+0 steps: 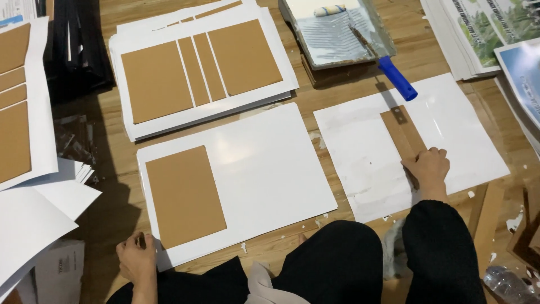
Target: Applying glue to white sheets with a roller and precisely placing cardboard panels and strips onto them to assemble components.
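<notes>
My right hand (428, 167) rests with curled fingers on the near end of a narrow brown cardboard strip (401, 133), which lies on a glue-smeared white sheet (467, 141). My left hand (136, 258) is closed at the near left corner of a second white sheet (270, 169); whether it pinches the sheet's edge is unclear. A brown cardboard rectangle (184, 195) lies flat on the left part of that sheet.
A paint tray (336, 37) with a small roller (329, 10) and a blue-handled tool (396, 77) sits at the back. A stack of white sheets with glued cardboard pieces (197, 67) lies behind. More sheets at the left (28, 101); printed paper stacks at the right (484, 34).
</notes>
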